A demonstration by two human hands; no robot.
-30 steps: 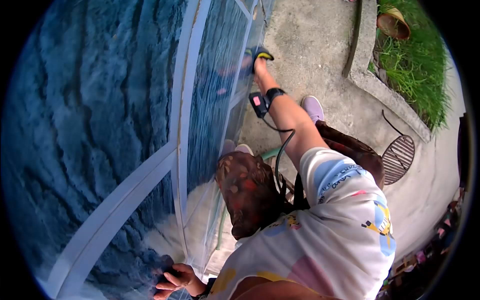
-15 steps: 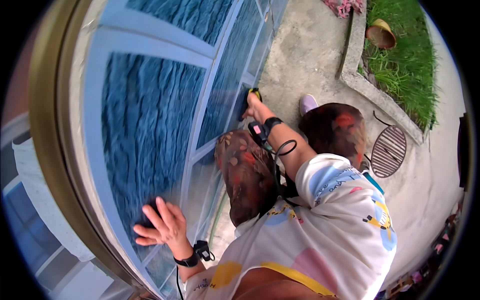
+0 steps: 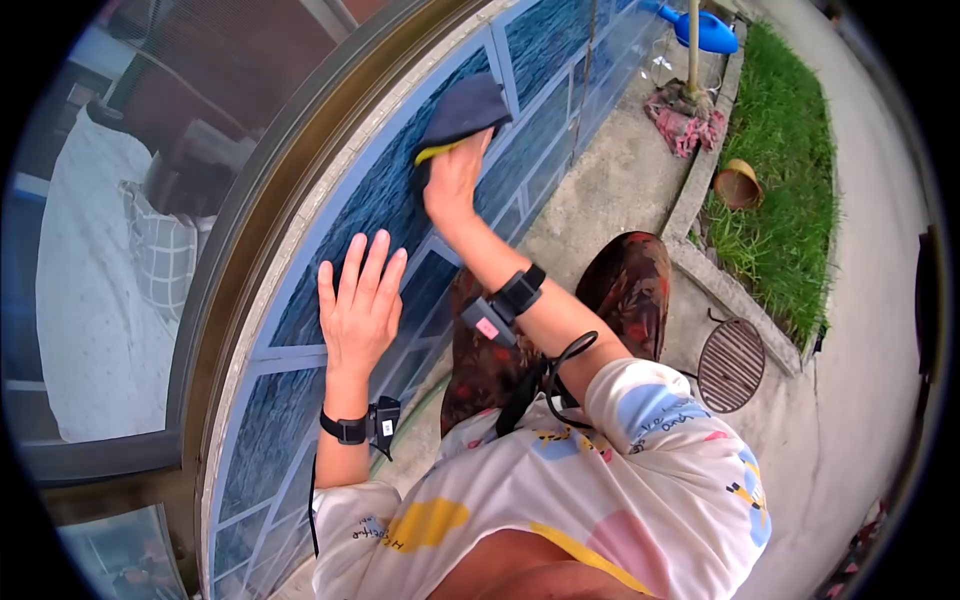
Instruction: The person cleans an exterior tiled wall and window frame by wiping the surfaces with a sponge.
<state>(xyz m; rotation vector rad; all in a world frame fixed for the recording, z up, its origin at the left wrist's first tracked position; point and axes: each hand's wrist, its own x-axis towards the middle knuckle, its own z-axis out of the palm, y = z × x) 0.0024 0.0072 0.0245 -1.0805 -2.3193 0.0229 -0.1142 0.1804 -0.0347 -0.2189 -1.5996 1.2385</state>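
My left hand (image 3: 360, 305) lies against the blue tiled wall (image 3: 385, 240), its fingers spread and nothing in it. Up and to the right, my right hand (image 3: 455, 180) holds a dark cloth (image 3: 462, 112) with a yellow edge against the tiles, just below the window frame. The cloth hides part of the fingers. Both wrists wear black straps with small devices and cables.
A window frame (image 3: 255, 190) curves along the wall top. Behind my right arm lie a concrete curb (image 3: 735, 285), grass (image 3: 785, 180), a clay pot (image 3: 738, 185), a mop (image 3: 685, 120), a blue watering can (image 3: 708, 32) and a round grate (image 3: 731, 366).
My right hand has moved the cloth from low on the wall up to near the window frame. My left hand has also moved higher. The view has shifted, showing more of the window.
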